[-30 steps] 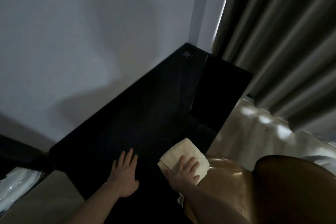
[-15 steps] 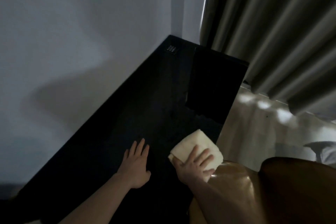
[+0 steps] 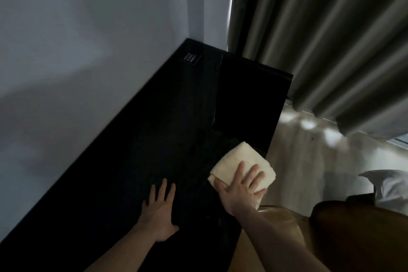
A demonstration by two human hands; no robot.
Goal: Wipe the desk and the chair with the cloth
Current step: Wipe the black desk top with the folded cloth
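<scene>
We see the cloth [image 3: 240, 162], cream and folded into a thick pad, lying on the black desk [image 3: 132, 161] near its right front edge. Its long axis runs diagonally, from lower left to upper right, with one corner pointing up toward the far end of the desk. Its right corner reaches the desk edge; we cannot tell whether it overhangs.

The right hand [image 3: 239, 190] presses flat on the cloth's near half, fingers spread and extended, palm down. The near part of the cloth is hidden beneath it. The left hand [image 3: 160, 212] lies flat on the bare desk, just beside the right and apart from the cloth, fingers straight and slightly fanned, thumb out to the right.

The desk's long axis runs from lower left to the far corner against the pale wall [image 3: 88, 51]. The surface is very dark; we make out little detail on it. A raised black panel [image 3: 247, 104] stands on the far right portion, beyond the cloth. Near the far corner sits a small square patch of pale dots [image 3: 191, 58], too small to read.

A brown glossy chair [image 3: 331, 234] fills the lower right, cut off by the frame; the right forearm crosses in front of it. Grey curtains [image 3: 331, 40] hang upper right over a pale floor [image 3: 304, 161]. Something white [image 3: 388, 185], cut off, lies at the right edge.
</scene>
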